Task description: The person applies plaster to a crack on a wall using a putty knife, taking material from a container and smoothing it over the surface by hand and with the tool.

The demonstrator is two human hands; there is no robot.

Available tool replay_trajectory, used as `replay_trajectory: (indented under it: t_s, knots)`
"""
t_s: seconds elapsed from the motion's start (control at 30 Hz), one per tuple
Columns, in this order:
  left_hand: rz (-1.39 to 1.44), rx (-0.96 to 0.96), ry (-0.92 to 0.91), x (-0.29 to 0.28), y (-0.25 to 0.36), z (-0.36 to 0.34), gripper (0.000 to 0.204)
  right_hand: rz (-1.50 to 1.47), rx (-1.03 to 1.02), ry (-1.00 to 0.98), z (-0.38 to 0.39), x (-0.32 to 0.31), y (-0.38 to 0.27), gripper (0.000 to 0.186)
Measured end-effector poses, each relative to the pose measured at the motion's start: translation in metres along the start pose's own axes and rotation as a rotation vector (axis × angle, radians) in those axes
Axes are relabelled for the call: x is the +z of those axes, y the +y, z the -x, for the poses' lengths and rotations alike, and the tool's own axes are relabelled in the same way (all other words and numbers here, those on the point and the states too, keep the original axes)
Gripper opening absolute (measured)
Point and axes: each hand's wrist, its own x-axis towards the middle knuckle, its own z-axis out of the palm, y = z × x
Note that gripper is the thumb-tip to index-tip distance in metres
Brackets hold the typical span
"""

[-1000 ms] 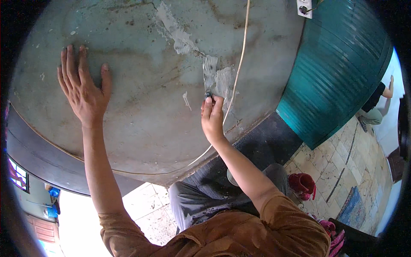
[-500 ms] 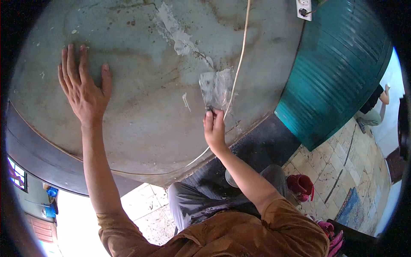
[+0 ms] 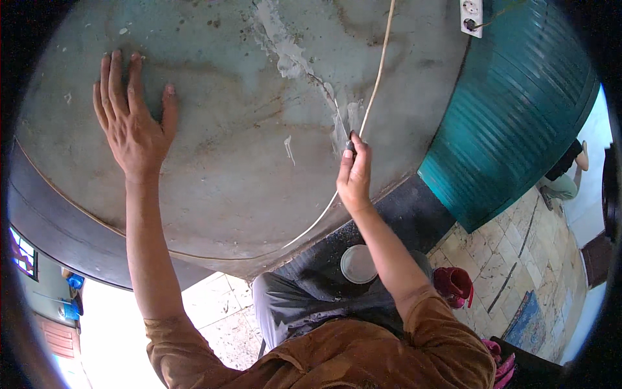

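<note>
My left hand (image 3: 135, 139) lies flat on the worn grey-green wall (image 3: 214, 168), fingers stretched upward and thumb apart. To its right, my right hand (image 3: 354, 174) grips a putty knife (image 3: 341, 120) by its dark handle. The blade points up at the wall and appears nearly edge-on; I cannot tell how much of it touches. Pale filler (image 3: 290, 59) runs along a crack above the knife. Fresher wet-looking smears surround the blade. Just right of the knife, a thin white cable (image 3: 380, 68) hangs down the wall and passes behind my right hand.
A round whitish container (image 3: 359, 264) stands by my legs. A power socket strip (image 3: 472, 17) and a green corrugated panel (image 3: 518, 110) are at right. A red bucket-like object (image 3: 451, 286) sits on the tiled floor. Another person (image 3: 565, 172) is partly visible at far right.
My right hand has moved up and right, and the blade has turned from broad side to nearly edge-on. More of the container shows. My left hand stays on the wall.
</note>
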Motion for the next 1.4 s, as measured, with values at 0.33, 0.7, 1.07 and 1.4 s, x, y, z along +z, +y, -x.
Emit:
replay_trajectory:
  t_s: [0.33, 0.7, 1.07, 1.4]
  knots:
    - [-0.030, -0.018, -0.016, 0.002, 0.002, 0.003, 0.056, 0.110, -0.355, -0.142, -0.048, -0.011, 0.062, 0.053]
    - [-0.063, 0.000, -0.026, 0.005, 0.000, 0.004, 0.058, 0.101, -0.284, -0.071, -0.061, -0.003, 0.079, 0.049]
    - [-0.089, 0.036, -0.007, 0.005, 0.001, 0.003, 0.056, 0.046, -0.248, -0.016, -0.053, -0.014, 0.044, 0.048]
    - [-0.068, 0.041, -0.002, 0.002, 0.000, -0.002, 0.055, 0.046, -0.164, -0.027, -0.019, -0.011, -0.002, 0.053]
